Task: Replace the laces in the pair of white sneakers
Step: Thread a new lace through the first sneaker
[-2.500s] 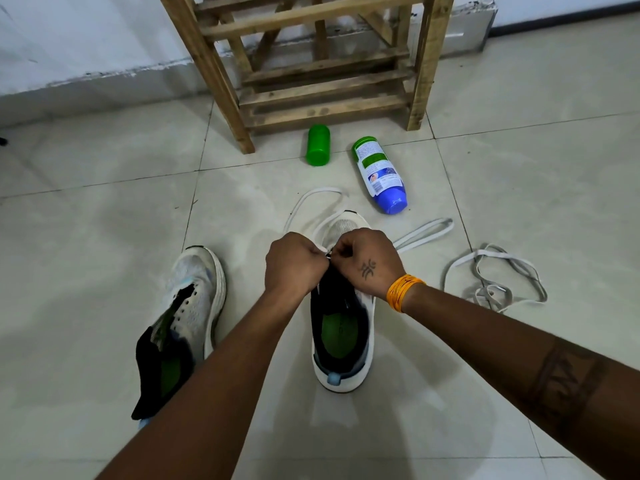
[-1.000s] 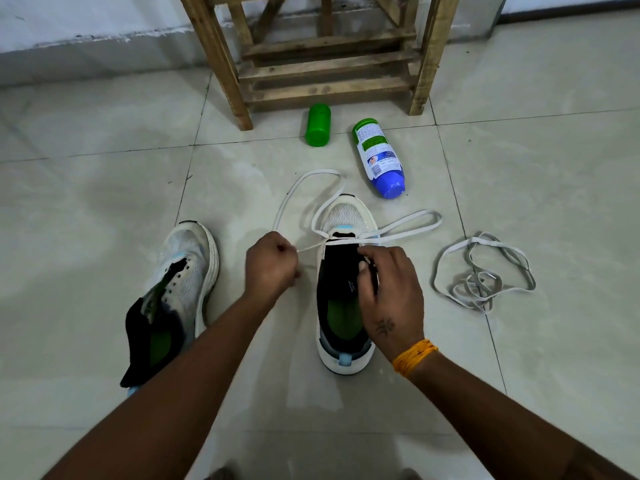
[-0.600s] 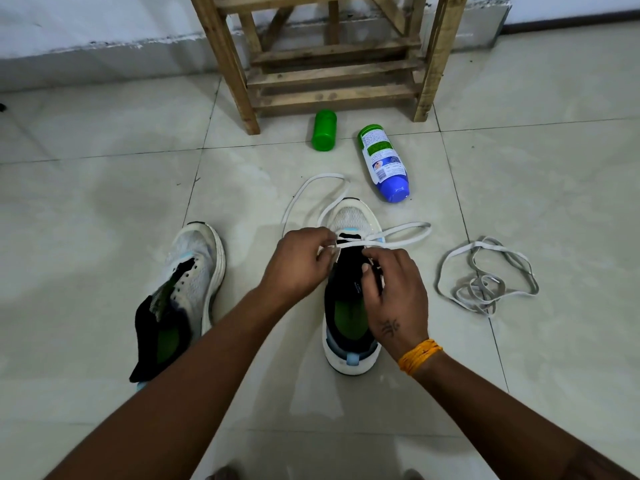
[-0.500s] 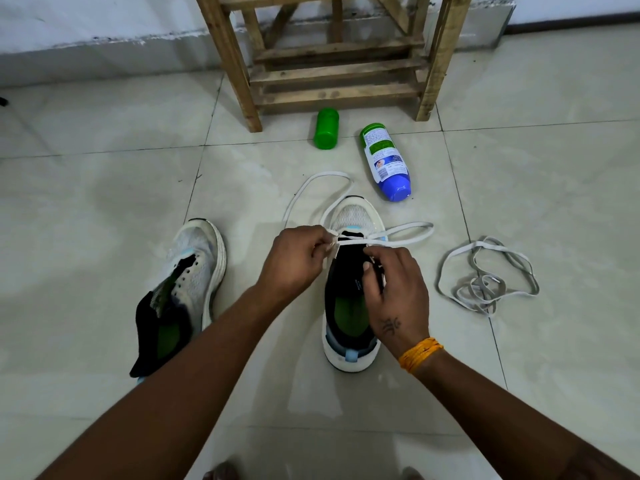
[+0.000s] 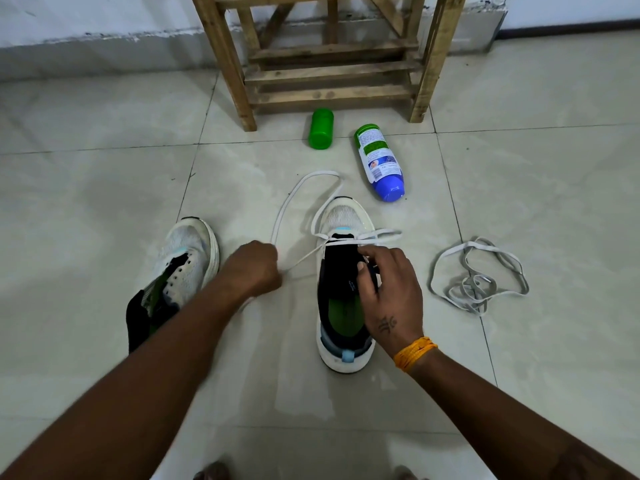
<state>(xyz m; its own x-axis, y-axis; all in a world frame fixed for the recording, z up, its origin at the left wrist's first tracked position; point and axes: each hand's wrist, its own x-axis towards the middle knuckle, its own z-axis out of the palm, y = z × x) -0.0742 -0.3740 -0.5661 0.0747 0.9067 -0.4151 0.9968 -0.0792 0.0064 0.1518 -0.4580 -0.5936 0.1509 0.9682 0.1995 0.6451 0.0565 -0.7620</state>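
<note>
Two white sneakers sit on the tiled floor (image 5: 104, 188) in front of us. We see the centre sneaker (image 5: 344, 289) upright, long axis running away from us, toe pointing to the far wooden stool (image 5: 329, 53), heel nearest us, black tongue and green insole showing. Our second sneaker (image 5: 173, 275) lies to its left, well apart, tipped partly on its side, toe pointing away and slightly right, eyelets bare.

We have our right hand (image 5: 391, 296) on the centre sneaker's right side, fingers curled over the collar edge, thumb pressed on the tongue, gripping the shoe. Our left hand (image 5: 254, 270) is a closed fist to the left of that shoe, pinching the white lace (image 5: 304, 258), which runs taut from the fist up and right to the lowest eyelets near the toe. We see the lace cross the shoe there once; a slack loop curls away from the fist toward the far side of the floor and back to the toe, and a short end sticks out to the right of the shoe.

We note a loose lace (image 5: 478, 271), greyish, piled in a tangle on the floor right of the centre sneaker, not touching it. Beyond the toe lie a green cap (image 5: 321, 128) and a spray can (image 5: 379, 162) on its side, blue end toward us, both just before the stool.
</note>
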